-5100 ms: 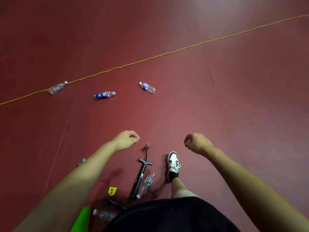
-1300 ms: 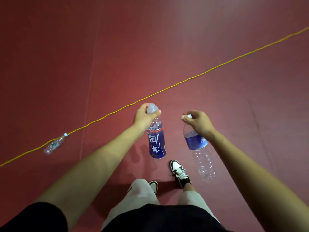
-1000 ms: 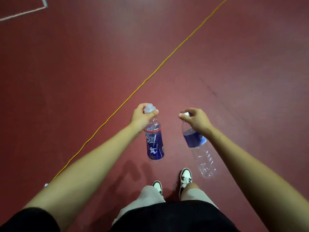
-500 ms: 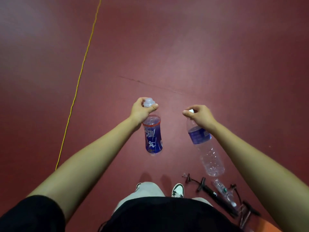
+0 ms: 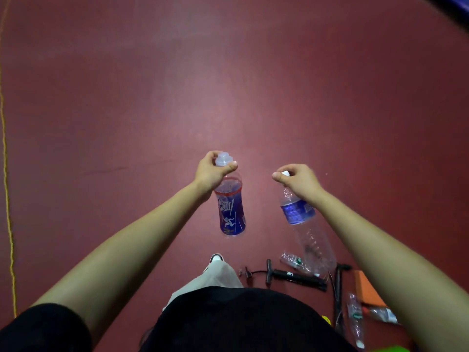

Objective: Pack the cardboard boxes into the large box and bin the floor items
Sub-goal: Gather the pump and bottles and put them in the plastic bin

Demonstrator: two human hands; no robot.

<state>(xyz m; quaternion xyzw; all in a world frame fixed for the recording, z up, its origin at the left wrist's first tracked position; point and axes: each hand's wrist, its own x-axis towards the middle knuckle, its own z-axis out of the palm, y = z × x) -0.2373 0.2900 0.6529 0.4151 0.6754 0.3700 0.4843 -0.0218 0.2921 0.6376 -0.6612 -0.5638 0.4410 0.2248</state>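
The left hand [image 5: 212, 171] pinches the neck of a blue-wrapped bottle [image 5: 230, 204] hanging cap-up; the right hand [image 5: 297, 180] grips a clear bottle [image 5: 304, 224] by its cap. On the red floor [image 5: 228, 85] at five o'clock lie a black pump [image 5: 295, 276] and more bottles [image 5: 294, 261].

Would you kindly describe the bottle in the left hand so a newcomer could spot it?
Over the red floor, find the left hand. From it hangs the sports bottle, gripped below the cap. Its full dark-blue wrap sets it apart from the narrow-labelled clear bottle.
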